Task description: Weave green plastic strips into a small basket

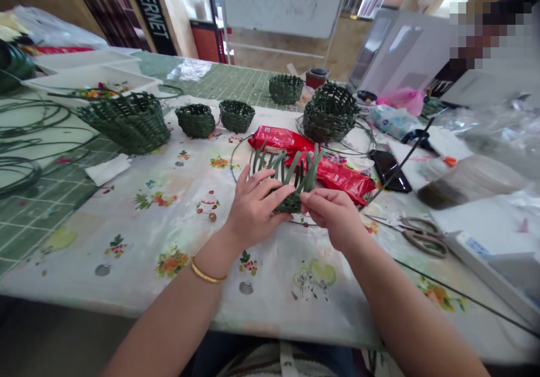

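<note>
A small green woven basket (289, 177) with its long flat strips standing up unfinished sits between my hands, its woven base mostly hidden by my fingers. My left hand (255, 205), with a gold bangle (207, 270) at the wrist, wraps over the strips and holds the piece. My right hand (333, 216) pinches the piece's right edge between thumb and fingers. Just behind them lies a red plastic packet (337, 177). A thin wire hoop (240, 157) passes beneath the work.
Several finished green baskets (124, 122) stand beyond on the floral tablecloth (126, 242). Coiled green strip (25, 124) lies at the left, white trays (93, 79) behind it. To the right are scissors (424, 236), a black phone (390, 170) and plastic bags (485, 129).
</note>
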Action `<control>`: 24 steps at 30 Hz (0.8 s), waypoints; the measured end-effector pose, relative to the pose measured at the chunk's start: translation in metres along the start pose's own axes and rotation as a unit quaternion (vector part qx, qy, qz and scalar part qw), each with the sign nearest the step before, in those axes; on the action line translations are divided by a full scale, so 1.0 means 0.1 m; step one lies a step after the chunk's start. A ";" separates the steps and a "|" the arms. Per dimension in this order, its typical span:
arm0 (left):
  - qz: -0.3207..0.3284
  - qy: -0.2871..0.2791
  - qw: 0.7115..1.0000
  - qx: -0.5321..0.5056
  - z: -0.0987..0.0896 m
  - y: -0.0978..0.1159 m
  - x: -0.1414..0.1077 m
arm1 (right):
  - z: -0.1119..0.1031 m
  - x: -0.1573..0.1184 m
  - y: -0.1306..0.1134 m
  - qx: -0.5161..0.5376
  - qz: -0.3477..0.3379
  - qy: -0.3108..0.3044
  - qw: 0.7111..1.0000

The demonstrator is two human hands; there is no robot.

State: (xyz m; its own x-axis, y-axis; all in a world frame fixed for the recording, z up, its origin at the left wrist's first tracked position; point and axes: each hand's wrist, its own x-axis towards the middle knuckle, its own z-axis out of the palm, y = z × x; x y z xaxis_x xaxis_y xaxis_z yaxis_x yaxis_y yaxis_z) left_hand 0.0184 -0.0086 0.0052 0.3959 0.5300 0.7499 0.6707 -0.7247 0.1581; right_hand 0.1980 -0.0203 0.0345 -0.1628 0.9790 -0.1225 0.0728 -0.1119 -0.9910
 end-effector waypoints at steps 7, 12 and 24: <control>0.007 0.017 0.996 -0.083 -0.13 0.01 0.03 | 0.02 -0.20 -0.07 -0.312 -0.196 0.087 0.926; -0.019 0.022 0.993 -0.113 -0.11 0.00 0.02 | -0.04 -0.18 0.01 -0.419 -0.361 0.134 0.822; -0.070 0.097 0.978 -0.171 -0.08 -0.06 0.00 | -0.11 -0.01 0.15 -0.417 -0.428 0.055 0.800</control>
State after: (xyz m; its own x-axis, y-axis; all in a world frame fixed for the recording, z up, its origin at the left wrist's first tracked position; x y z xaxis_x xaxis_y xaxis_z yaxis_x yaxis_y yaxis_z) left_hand 0.0097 -0.0080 0.0093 0.1657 0.5652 0.8082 0.4477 -0.7733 0.4490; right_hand 0.2100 -0.0208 0.0205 -0.4193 0.6506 0.6331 0.6203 0.7146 -0.3235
